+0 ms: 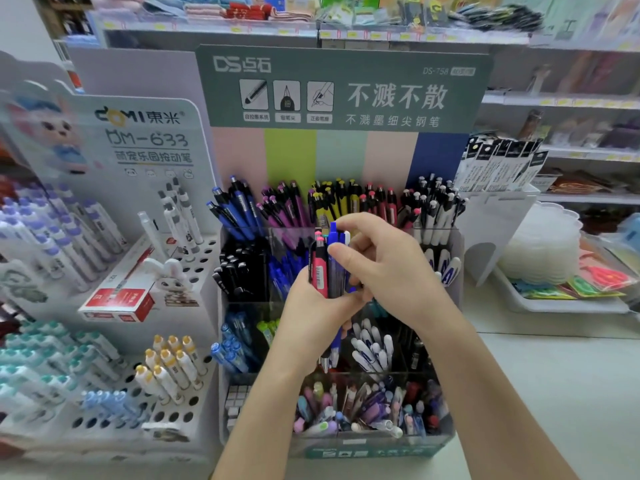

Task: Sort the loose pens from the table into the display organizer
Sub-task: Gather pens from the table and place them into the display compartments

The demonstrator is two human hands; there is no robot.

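- The left hand point(311, 317) holds a bundle of pens point(321, 271). Its grip is curled round the lower barrels.
- The right hand point(384, 271) works at the top of the bundle. Its grip is a pinch of thumb and forefinger on the upper end of a blue pen point(333, 235).
- The pens are in the air in front of the organizer point(454, 244), level with its middle tier. None of the held pens sits in a compartment.
- The long axis of the bundle is close to upright, with the clicker ends up. The tips point down and show below the left hand.
- The back row stores pens by colour. The blue slot point(239, 213) lies up and to the left of the pinch. The red slot point(381, 204) lies behind it and a little to the right.
- Judgement: the right hand is nearer the pen tops and suits the lift-out. The left hand serves as carrier. The blue pen needs a move up and to the left, with its axis kept upright.
- Both hands cover the middle compartments, so their contents are only partly visible.
- The number of pens in the bundle cannot be told.
- The bench point(554, 393) is only partly in view.
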